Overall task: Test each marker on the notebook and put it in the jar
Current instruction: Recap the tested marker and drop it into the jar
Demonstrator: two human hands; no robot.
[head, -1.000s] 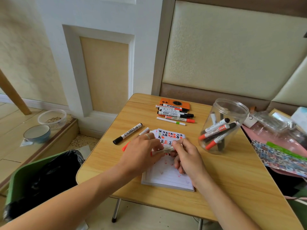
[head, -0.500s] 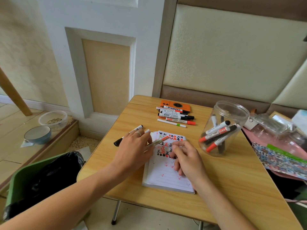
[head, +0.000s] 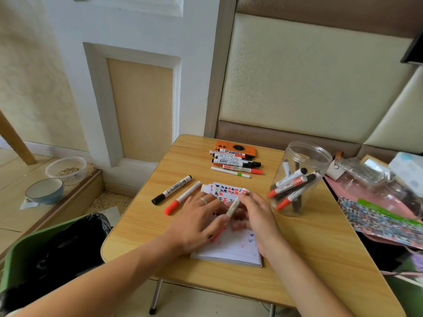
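Both hands [head: 258, 216] pinch marker [head: 234, 205] | red end up-right | over notebook [head: 231, 250]

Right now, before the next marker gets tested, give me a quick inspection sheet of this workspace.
Surface: wooden table, small, edge close to the person.
Job's things: notebook under both hands, marks on its page; clear jar tilted at the right, several markers inside; marker row at the back edge; black marker and red marker loose left of the notebook.
Clutter: orange case behind the row; patterned sheets off the right edge.
Grippers: left hand and right hand both pinch a held marker over the notebook.
Cables: nothing seen.
Surroundings: green bin with black liner lower left; two bowls on the floor step.
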